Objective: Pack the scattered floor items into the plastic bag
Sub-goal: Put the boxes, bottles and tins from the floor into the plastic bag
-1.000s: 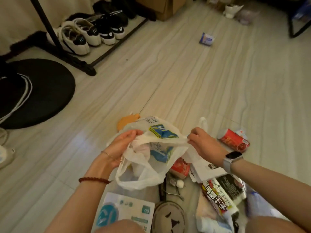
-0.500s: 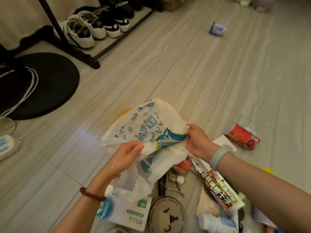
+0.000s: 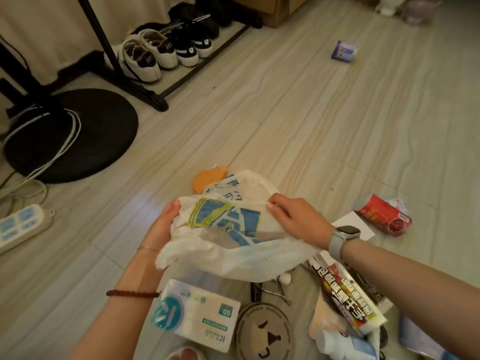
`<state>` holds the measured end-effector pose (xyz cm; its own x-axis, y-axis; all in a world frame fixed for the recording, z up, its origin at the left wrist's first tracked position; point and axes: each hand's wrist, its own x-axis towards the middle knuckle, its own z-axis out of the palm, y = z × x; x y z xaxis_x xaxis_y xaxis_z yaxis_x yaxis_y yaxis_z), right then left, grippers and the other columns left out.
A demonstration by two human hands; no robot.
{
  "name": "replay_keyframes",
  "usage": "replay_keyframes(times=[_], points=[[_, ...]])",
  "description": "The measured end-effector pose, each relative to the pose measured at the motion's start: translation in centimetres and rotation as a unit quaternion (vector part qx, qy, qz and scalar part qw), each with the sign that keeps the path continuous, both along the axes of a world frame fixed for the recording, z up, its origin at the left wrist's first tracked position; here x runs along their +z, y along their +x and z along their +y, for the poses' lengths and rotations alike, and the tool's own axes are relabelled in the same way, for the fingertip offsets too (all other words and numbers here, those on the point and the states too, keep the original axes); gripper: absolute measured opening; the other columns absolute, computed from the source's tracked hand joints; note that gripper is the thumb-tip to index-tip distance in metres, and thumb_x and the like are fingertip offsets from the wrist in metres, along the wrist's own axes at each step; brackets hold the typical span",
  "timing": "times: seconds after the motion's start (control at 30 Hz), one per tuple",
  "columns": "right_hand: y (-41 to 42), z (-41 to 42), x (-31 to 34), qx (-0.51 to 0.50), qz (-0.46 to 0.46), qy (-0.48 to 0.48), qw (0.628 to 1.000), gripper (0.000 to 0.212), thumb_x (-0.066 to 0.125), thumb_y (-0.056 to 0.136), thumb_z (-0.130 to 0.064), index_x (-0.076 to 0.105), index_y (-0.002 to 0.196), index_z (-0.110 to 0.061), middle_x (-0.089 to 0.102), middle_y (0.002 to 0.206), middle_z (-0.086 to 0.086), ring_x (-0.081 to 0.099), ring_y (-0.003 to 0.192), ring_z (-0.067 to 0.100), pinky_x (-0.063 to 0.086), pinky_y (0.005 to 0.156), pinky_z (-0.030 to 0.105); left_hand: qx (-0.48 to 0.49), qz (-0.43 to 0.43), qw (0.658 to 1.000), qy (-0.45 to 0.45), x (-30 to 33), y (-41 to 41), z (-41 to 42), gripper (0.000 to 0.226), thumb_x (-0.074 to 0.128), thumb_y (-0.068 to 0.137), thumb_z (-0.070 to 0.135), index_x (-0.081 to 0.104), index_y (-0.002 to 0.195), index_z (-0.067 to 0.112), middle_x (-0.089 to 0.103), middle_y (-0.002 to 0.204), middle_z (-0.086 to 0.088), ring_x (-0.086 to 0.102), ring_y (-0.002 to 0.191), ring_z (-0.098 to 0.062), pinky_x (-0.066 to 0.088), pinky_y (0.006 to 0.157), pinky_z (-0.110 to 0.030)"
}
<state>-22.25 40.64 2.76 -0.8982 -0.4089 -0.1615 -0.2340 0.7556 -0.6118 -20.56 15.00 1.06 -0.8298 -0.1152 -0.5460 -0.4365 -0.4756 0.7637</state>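
Head view: bag (image 3: 233, 229) held above the floor (image 3: 311, 120), over the litter. Left hand (image 3: 162, 224) cups its left side, grip closed on the film; right hand (image 3: 298, 219) pinches the top edge, probably working the mouth open. Tissue pack (image 3: 200, 315), red packet (image 3: 384, 214), blue packet (image 3: 344, 51) not yet packed.

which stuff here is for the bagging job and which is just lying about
Job: plastic bag held by left hand and right hand; tissue pack, red packet, orange item, blue packet.

Lying about: shoes, power strip, fan base.
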Motion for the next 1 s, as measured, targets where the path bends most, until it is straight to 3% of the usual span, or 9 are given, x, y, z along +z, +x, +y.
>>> replay_keyframes(times=[0.1,0.17,0.37,0.47,0.6,0.73,0.8,0.9,1.0], points=[[-0.8,2.3,0.5,0.08,0.044,0.185,0.979,0.049,0.034,0.092,-0.05,0.033,0.134,-0.025,0.054,0.13,0.001,0.059,0.102,0.025,0.044,0.082,0.035,-0.105,0.01,0.987,-0.122,-0.1,0.1,0.7,0.021,0.038,0.096,0.014,0.056,0.085,0.014,0.066,0.058,0.005,0.06,0.049,-0.004,0.048,0.045,-0.014],[-1.7,3.2,0.2,0.099,0.062,0.222,0.968,0.048,0.03,0.093,-0.048,0.03,0.136,-0.026,0.052,0.133,0.0,0.06,0.102,0.024,0.044,0.08,0.033,-0.177,0.036,0.95,-0.255,-0.2,-0.7,0.6,0.019,0.042,0.095,0.017,0.059,0.085,0.014,0.062,0.072,-0.002,0.057,0.058,-0.01,0.047,0.049,-0.014],[-6.0,1.5,-2.0,-0.049,0.149,0.126,0.98,0.03,0.037,0.096,-0.029,0.055,0.117,-0.017,0.07,0.093,0.014,0.063,0.084,0.035,0.034,0.061,0.033,-0.161,0.044,0.836,-0.522,-1.9,-5.2,0.2,0.01,0.047,0.092,0.027,0.054,0.091,0.019,0.058,0.098,-0.003,0.054,0.088,-0.023,0.041,0.074,-0.03],[-7.1,-0.8,-2.0,-0.124,0.141,0.022,0.982,0.026,0.04,0.096,-0.022,0.056,0.113,-0.01,0.069,0.084,0.021,0.062,0.075,0.039,0.037,0.059,0.035,-0.142,-0.011,0.752,-0.643,-2.2,-5.6,0.3,0.027,0.045,0.092,0.032,0.061,0.105,0.016,0.046,0.122,-0.014,0.041,0.112,-0.034,0.037,0.09,-0.041],[-7.6,-3.4,-2.2,-0.188,0.146,-0.052,0.97,0.026,0.037,0.097,-0.021,0.053,0.109,-0.004,0.064,0.074,0.026,0.058,0.067,0.043,0.043,0.058,0.042,-0.142,0.005,0.66,-0.738,-0.8,-4.7,1.1,0.042,0.042,0.09,0.048,0.054,0.124,0.026,0.042,0.129,-0.012,0.037,0.117,-0.034,0.029,0.095,-0.046],[-7.1,-5.7,-2.0,-0.188,0.064,-0.159,0.967,0.024,0.038,0.096,-0.014,0.053,0.11,-0.003,0.064,0.08,0.023,0.056,0.068,0.035,0.044,0.064,0.043,-0.217,0.049,0.658,-0.72,-1.2,-2.4,2.2,0.082,0.047,0.083,0.057,-0.001,0.143,0.03,0.026,0.148,-0.015,0.033,0.13,-0.033,0.029,0.103,-0.048],[-6.7,-6.7,-1.7,-0.178,0.038,-0.205,0.962,0.023,0.037,0.096,-0.009,0.054,0.108,0.0,0.061,0.083,0.014,0.051,0.072,0.024,0.038,0.063,0.031,-0.253,0.005,0.649,-0.718,-1.8,-1.5,2.2,0.086,0.051,0.082,0.054,-0.007,0.143,0.033,0.023,0.149,-0.015,0.036,0.128,-0.032,0.032,0.101,-0.046],[-5.9,-8.1,-1.3,-0.136,0.006,-0.237,0.962,0.021,0.038,0.095,-0.008,0.054,0.107,-0.002,0.055,0.084,0.002,0.048,0.073,0.016,0.035,0.058,0.018,-0.261,-0.014,0.642,-0.721,-1.6,-0.1,0.8,0.054,0.047,0.09,0.039,0.03,0.14,0.028,0.04,0.132,-0.014,0.055,0.099,-0.035,0.045,0.08,-0.04],[-5.1,-9.0,-1.3,-0.022,-0.003,-0.22,0.975,0.021,0.039,0.096,-0.016,0.048,0.113,-0.007,0.057,0.073,0.002,0.051,0.061,0.019,0.04,0.06,0.032,-0.219,0.007,0.726,-0.652,0.0,2.1,-1.5,0.026,0.05,0.091,0.023,0.063,0.109,0.008,0.051,0.105,-0.013,0.054,0.084,-0.028,0.041,0.07,-0.031]])
